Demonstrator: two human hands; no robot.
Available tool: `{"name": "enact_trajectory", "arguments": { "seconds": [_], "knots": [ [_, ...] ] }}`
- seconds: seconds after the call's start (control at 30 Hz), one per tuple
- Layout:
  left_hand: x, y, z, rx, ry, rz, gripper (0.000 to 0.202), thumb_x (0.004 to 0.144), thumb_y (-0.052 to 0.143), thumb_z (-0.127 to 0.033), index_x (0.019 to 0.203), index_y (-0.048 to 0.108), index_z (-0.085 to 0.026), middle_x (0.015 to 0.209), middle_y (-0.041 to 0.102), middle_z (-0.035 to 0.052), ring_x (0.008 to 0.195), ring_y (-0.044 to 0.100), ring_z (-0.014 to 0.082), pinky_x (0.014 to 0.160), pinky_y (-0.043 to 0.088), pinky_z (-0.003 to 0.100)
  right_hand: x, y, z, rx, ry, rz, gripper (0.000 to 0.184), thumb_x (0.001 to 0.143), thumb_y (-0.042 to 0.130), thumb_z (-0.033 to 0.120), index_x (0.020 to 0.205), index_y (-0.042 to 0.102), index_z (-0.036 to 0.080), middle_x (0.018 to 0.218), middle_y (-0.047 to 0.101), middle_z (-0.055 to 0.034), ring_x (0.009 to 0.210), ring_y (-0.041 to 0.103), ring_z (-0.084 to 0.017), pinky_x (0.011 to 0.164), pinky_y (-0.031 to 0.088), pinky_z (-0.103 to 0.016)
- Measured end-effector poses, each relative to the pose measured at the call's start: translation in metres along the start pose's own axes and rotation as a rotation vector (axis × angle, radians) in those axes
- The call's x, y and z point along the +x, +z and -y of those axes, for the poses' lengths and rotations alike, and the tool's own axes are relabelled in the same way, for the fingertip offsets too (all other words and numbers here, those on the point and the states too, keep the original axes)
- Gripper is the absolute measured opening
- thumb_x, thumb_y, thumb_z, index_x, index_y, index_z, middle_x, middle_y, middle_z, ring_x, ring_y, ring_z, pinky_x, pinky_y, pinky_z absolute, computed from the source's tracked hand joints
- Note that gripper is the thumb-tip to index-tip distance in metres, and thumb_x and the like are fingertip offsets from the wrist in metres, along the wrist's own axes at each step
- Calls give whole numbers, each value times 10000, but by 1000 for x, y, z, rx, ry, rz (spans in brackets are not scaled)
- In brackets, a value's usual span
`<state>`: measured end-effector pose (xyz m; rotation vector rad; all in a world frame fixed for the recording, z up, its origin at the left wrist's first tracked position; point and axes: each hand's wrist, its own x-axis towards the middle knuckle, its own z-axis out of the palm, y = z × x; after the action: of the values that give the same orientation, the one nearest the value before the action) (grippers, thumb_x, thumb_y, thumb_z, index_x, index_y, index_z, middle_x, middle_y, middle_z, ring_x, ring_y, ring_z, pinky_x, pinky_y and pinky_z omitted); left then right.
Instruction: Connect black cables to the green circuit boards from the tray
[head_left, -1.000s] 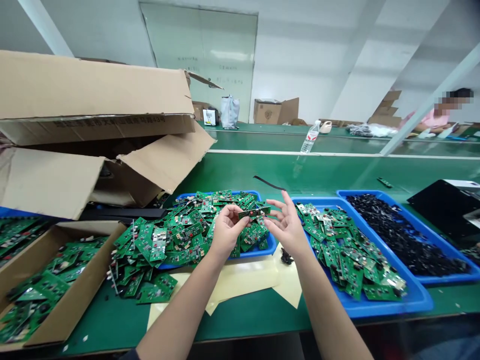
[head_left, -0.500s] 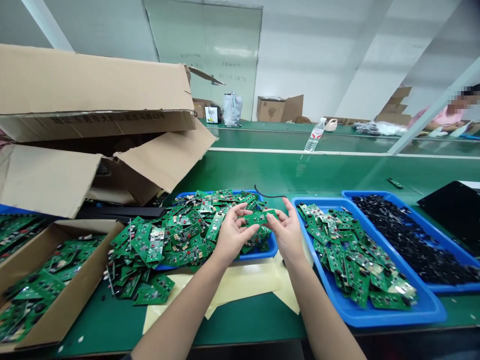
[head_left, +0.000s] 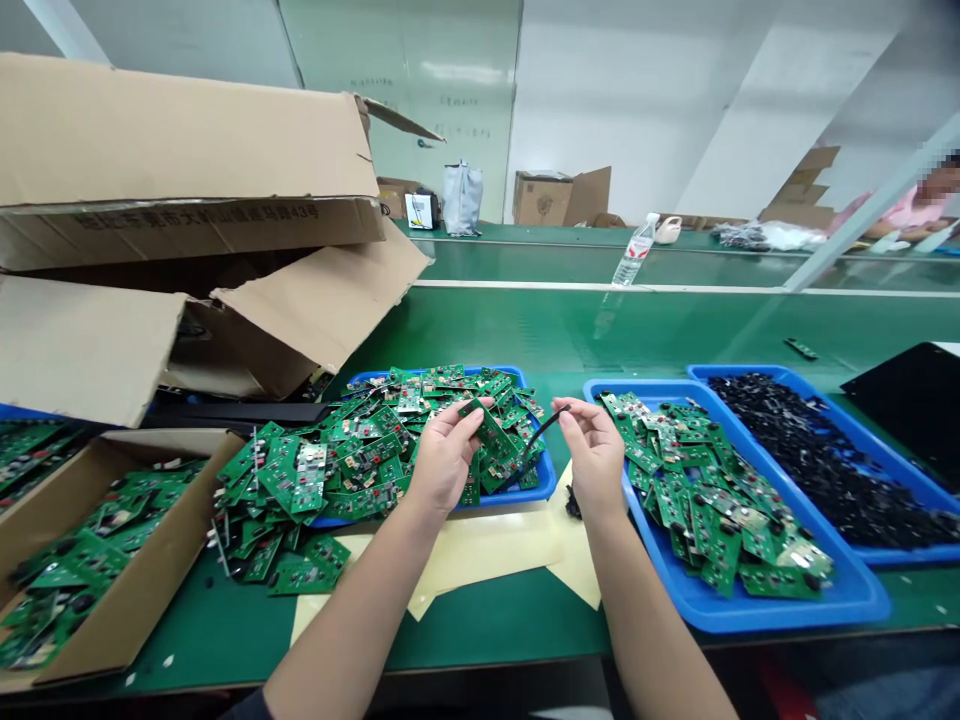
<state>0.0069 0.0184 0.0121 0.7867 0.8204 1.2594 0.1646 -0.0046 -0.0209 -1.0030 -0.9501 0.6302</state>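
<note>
Circuit board point(head_left: 493, 436) is pinched in the left hand point(head_left: 444, 460), a black strip point(head_left: 535, 438) in the right hand point(head_left: 598, 460), hands apart; a blue tray point(head_left: 847, 597) is seen at right

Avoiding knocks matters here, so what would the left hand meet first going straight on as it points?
Probably the heaped circuit boards in the blue tray beyond the left hand; its height above them is unclear.

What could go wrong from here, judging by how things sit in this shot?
The black strip is pinched near one end by the right hand, so its trailing end might snag on the boards.

The heap of boards spills past its blue tray onto the table, so a bump from the left hand might slide some off.
</note>
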Motion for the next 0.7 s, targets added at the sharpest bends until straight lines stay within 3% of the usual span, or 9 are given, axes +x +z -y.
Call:
{"name": "enact_trajectory", "arguments": {
  "seconds": [0.2,0.27,0.4,0.57,0.7],
  "knots": [
    [-8,4,1,467,11,171,210,703,679,-354,761,698,-153,584,583,-23,509,450,79,496,349,198,-8,2,6,-37,7,289,149,824,578,324,734,577,205,992,617,-75,990,581,-216,846,459,-363],
    [-9,5,2,535,7,207,218,702,681,-362,763,697,-153,638,623,-7,552,491,99,532,376,212,-8,1,7,-41,11,336,145,824,579,319,732,578,207,973,619,-70,985,578,-215,859,455,-369],
    [-9,5,4,514,8,242,179,675,703,-317,754,705,-156,785,687,29,729,583,154,694,442,247,-9,0,7,-50,20,368,129,826,576,305,735,578,213,979,616,-63,990,575,-211,885,445,-374],
    [-10,7,5,490,-16,249,149,662,695,-295,693,685,-149,702,645,11,653,543,133,647,431,241,-8,-1,5,-102,-3,402,119,833,560,306,754,579,219,968,619,-73,959,588,-218,854,475,-391],
    [-10,7,2,500,-48,252,163,670,688,-302,674,671,-141,637,596,-3,600,490,109,594,393,225,-6,-4,4,-309,-212,388,84,832,560,264,781,616,229,944,626,-71,952,598,-226,887,467,-424]
  ]
}}
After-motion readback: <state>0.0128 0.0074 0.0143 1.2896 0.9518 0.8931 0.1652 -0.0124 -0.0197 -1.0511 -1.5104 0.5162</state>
